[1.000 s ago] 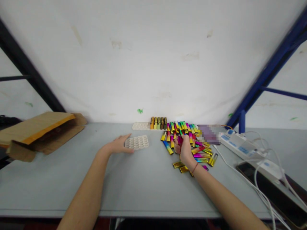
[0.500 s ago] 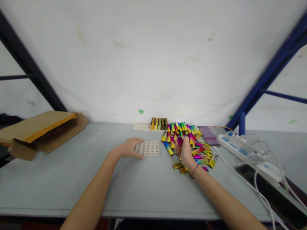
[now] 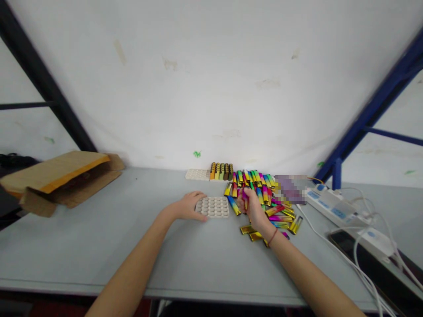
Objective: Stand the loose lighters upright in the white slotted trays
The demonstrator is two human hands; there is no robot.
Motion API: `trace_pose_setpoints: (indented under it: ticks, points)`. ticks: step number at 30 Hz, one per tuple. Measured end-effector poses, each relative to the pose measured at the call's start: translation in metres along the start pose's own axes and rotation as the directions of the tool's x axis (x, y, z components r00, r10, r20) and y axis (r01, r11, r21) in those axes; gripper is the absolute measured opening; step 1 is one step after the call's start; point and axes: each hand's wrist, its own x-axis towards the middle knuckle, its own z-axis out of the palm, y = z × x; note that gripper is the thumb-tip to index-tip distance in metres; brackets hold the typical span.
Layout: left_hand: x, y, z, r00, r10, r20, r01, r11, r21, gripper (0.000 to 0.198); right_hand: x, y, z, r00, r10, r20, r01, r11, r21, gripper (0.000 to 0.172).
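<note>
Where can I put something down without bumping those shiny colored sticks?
The widest bare patch of grey table lies between the cardboard mailer and the left hand on its white tray. Another bare strip runs along the front edge, below both arms. It's crowded around the right hand, among the rainbow sticks, right up to the power strip.

- The right hand [image 3: 255,211] is hiding most of the stick [image 3: 245,197] it is gripping, at the near edge of the pile of shiny sticks [image 3: 256,187].
- The left hand [image 3: 187,207] is covering the left end of the tray [image 3: 216,208], just left of the pile.
- A blurred patch [image 3: 291,189] is masking whatever lies just right of the pile.
- The row of small upright pieces [image 3: 221,171] behind the pile is appearing too small to tell.
- The left edge is cutting off the cardboard box [image 3: 62,185], well left of the pile.
- The right edge is cutting off the dark slab [image 3: 373,264], well right of the pile.
- The bottom edge is cutting off the left forearm [image 3: 132,264] and right forearm [image 3: 313,277], both below the pile.
</note>
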Motion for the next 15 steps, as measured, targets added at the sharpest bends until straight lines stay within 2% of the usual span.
trace_pose_setpoints:
  ticks: [3,5,10,15]
  points:
    - [-0.003,-0.002,-0.002,0.997,-0.066,0.035,0.065,0.998,0.015,0.108,0.004,0.001,0.005,0.997,-0.069,0.035,0.074,0.981,-0.179,0.022]
    - [-0.007,-0.005,-0.007,0.990,-0.126,0.070,0.123,0.991,0.044,0.115,0.010,0.004,0.010,0.990,-0.113,0.084,0.133,0.950,-0.282,0.020]
    - [-0.012,-0.013,-0.014,0.976,-0.185,0.112,0.176,0.981,0.084,0.103,0.030,0.011,0.032,0.936,-0.282,0.210,0.343,0.862,-0.374,0.024]
    - [-0.010,-0.011,-0.010,0.977,-0.182,0.107,0.171,0.980,0.100,0.097,0.048,0.018,0.057,0.883,-0.279,0.377,0.419,0.830,-0.368,0.027]
